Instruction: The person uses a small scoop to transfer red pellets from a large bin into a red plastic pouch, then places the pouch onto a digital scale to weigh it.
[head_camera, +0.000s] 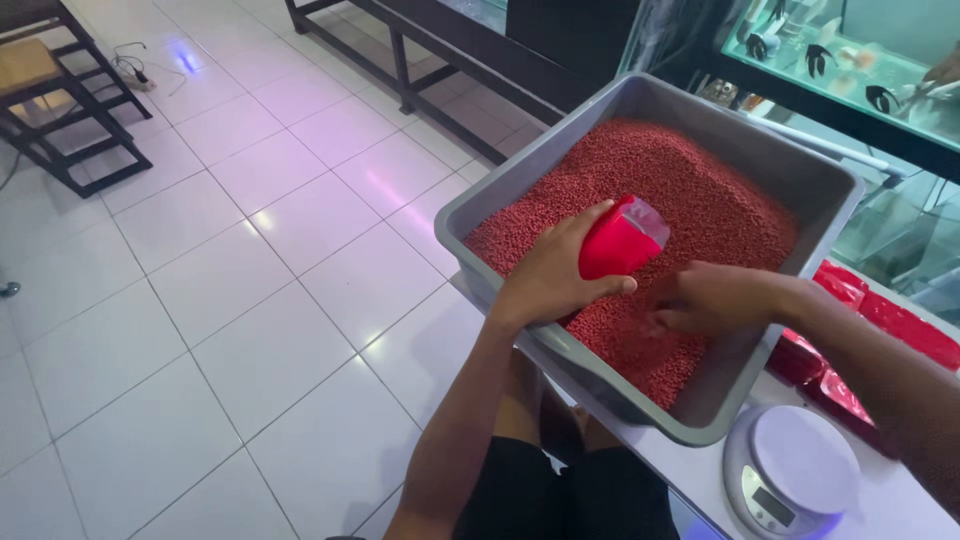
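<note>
The head camera looks down at a grey plastic tub (800, 170) resting tilted on the near edge of a white counter (700, 470), its far end higher than its near corner. The tub is filled most of the way with small red pellets (700, 190), heaped higher toward the far side. The left hand (555, 275) sits in the middle of the tub with its fingers (590, 290) wrapped around a small clear bag (622, 240) that already looks packed with red pellets; the bag's open, transparent mouth points away to the right, and the bag lies on the surface of the heap. The right hand (705, 297) is just to the right of it, palm down with its fingers (665, 320) pressed into the pellets; whether it grips anything cannot be told. On the counter to the right of the tub lie several filled red bags (900, 325), stacked close together, and a round white kitchen scale (795, 470) stands at the near right with nothing on its plate. Judging from this, some bags are already packed, the one in hand seems nearly full but not weighed, and plenty of pellets remain. To the left is a white tiled floor (200, 300); far right, glass fish tanks (860, 60) with dark fish.
</note>
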